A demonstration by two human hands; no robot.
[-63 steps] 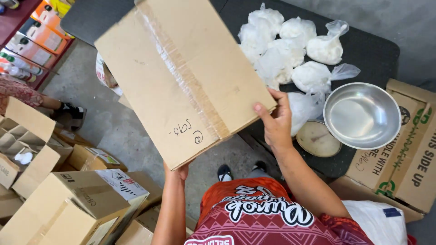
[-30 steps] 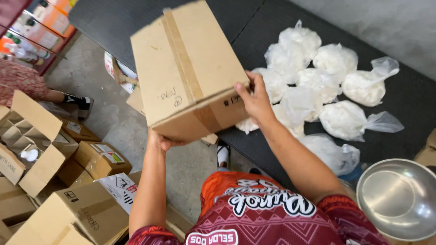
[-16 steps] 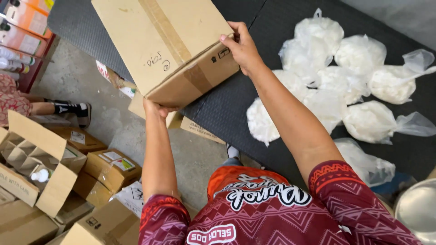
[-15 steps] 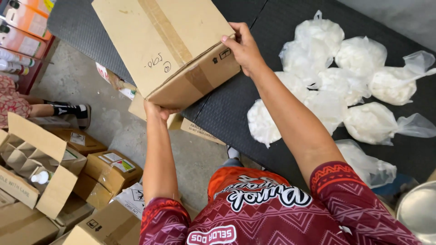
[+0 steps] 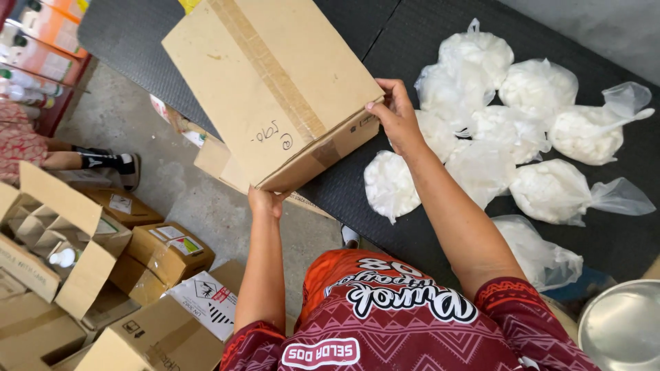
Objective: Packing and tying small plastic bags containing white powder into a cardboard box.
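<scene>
**Taped box held at the table's edge**

A person in a red patterned shirt holds a closed cardboard box [image 5: 271,89] with both hands. The box is sealed along its top with a strip of brown tape and is tilted, its far part over the dark table [image 5: 385,206] and its near corner jutting past the table's near edge above the floor. The left hand [image 5: 267,203] grips the low near corner from beneath, fingers curled up against the bottom edge. The right hand [image 5: 393,113] clamps the right-hand corner, thumb on the side face and fingers on the end. The two hands are well apart, one at each end of the box's near side.

On the table to the right of the box lies a cluster of clear plastic bags [image 5: 509,124] filled with something white, their necks knotted; the nearest one lies just beside the right wrist. A metal bowl [image 5: 622,330] shows at the lower right corner.

On the concrete floor to the left stand several more cardboard boxes, among them an open carton [image 5: 62,240] with dividers inside. Another person's foot in a dark shoe [image 5: 113,163] rests on the floor near the left edge
</scene>
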